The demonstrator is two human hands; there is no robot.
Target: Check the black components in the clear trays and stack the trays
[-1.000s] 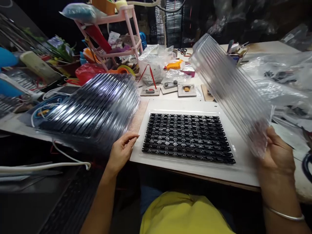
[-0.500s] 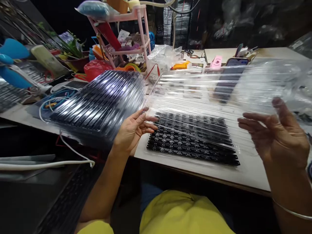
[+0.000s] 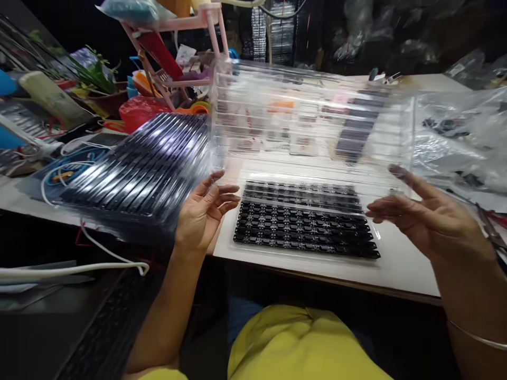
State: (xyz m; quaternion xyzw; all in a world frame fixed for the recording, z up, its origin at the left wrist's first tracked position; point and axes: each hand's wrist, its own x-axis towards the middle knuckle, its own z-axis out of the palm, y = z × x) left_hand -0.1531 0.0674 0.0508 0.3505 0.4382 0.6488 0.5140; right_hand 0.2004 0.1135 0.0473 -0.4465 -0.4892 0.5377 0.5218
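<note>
Lid (image 3: 312,121): hanging in the air above the tray (image 3: 304,219), between the left hand (image 3: 204,211) and the right hand (image 3: 428,216).
Tray: lying on the table (image 3: 400,269).
Stack of trays (image 3: 138,169): sitting left of the tray.
Rack (image 3: 178,58): standing behind the stack.
Bags (image 3: 459,137): lying at the right.

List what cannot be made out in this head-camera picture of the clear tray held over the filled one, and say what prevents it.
1. Small items behind the clear ribbed tray: smeared by its ribs and motion blur.
2. Far rows of the black strips: veiled by that tray's lower edge.
3. Grip of the right hand on the tray: blurred fingertips.
4. Left hand contact with the tray corner: unclear.
5. Contents of the plastic bags: creased and too small.
</note>
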